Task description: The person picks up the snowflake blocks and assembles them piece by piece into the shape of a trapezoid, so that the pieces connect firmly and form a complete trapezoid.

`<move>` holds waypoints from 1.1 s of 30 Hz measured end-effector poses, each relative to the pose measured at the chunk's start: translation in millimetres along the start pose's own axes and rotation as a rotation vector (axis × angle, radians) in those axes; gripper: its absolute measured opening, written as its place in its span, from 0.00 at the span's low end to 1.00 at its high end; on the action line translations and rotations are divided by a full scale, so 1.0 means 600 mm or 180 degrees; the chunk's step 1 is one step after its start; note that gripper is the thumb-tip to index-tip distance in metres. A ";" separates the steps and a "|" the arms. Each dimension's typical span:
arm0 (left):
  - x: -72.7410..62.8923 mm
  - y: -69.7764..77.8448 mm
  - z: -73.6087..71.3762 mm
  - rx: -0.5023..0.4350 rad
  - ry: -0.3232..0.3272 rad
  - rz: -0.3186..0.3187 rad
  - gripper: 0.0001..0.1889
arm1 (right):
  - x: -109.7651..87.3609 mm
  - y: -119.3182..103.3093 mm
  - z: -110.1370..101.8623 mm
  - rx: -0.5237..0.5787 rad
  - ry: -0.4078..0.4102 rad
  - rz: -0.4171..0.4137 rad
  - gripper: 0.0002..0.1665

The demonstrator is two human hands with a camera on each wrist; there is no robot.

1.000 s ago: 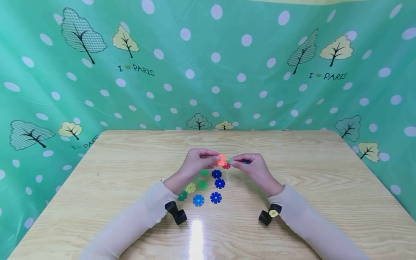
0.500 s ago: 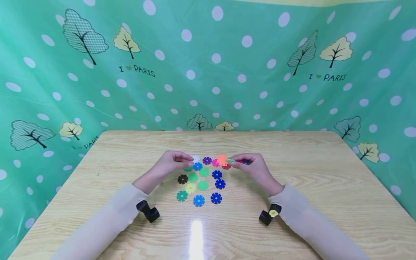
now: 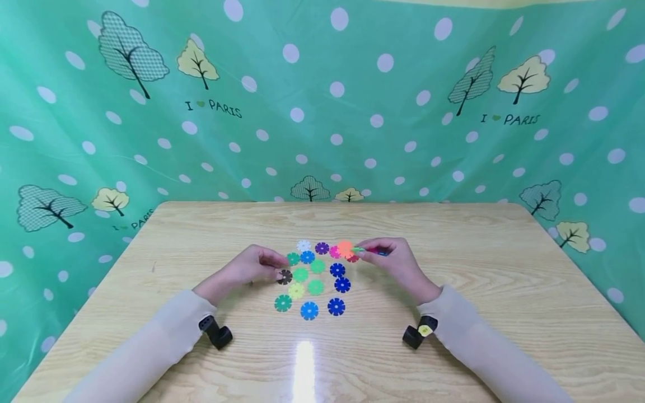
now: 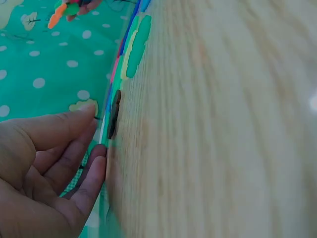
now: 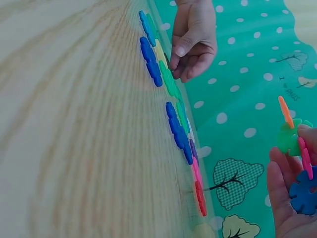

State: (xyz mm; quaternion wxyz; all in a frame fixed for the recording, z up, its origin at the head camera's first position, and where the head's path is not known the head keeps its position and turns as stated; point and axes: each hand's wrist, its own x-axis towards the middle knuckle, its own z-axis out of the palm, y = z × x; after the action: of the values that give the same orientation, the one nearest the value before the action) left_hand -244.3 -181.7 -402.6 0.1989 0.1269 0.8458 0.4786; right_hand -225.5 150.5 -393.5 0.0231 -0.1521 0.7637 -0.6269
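On the near side of the desk [image 3: 373,369], a bright streak of light [image 3: 304,372] lies between two pale sleeves [image 3: 131,355], with a small black camera at each wrist. Just beyond, I see a row of flat notched discs: teal-green [image 3: 283,303] on the left, light blue [image 3: 309,310] in the middle, dark blue [image 3: 336,306] on the right. Farther in come a yellow disc [image 3: 296,290], a few bright green discs [image 3: 315,287] and two more dark blue ones.

At the left edge of this spread, the left hand [image 3: 254,264] is low beside a black disc [image 3: 286,278], fingertips at its rim, thumb and fingers apart with no grip showing. Behind lie another teal disc, a blue one, then white [image 3: 303,245], purple [image 3: 322,248], pink [image 3: 335,252] and a partly hidden red disc [image 3: 354,258].

On the far right of the spread, the right hand [image 3: 393,260] pinches a joined cluster [image 3: 346,249] above the desk: orange, bright green, pink and blue pieces [image 5: 302,193] slotted together. Past the desk's far edge hangs a green dotted cloth [image 3: 360,89] printed with trees.
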 end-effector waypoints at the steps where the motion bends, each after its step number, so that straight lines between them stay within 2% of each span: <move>1: 0.001 -0.001 0.000 0.0032 -0.0019 0.0012 0.17 | 0.000 0.001 -0.001 0.0008 -0.0006 0.0003 0.14; 11: 0.006 -0.009 -0.003 0.0240 -0.0190 0.0236 0.18 | 0.003 -0.002 -0.003 0.0047 0.0013 -0.0035 0.14; 18: 0.006 -0.013 -0.005 0.0311 -0.0313 0.0364 0.15 | 0.003 -0.001 -0.006 0.0008 0.0034 -0.0002 0.15; 29: 0.008 -0.016 -0.006 0.0453 -0.0380 0.0575 0.17 | 0.002 -0.006 -0.005 0.0021 0.0019 -0.0011 0.14; 33: 0.008 -0.016 -0.005 0.0521 -0.0326 0.0531 0.17 | 0.000 -0.005 -0.006 -0.0015 0.0012 0.0016 0.13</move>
State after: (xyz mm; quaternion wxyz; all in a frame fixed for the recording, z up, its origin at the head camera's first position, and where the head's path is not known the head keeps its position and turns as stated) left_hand -250.1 -187.2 -410.3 0.1902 0.2369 0.8572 0.4157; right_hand -226.0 153.4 -389.5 0.0229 -0.1490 0.7656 -0.6254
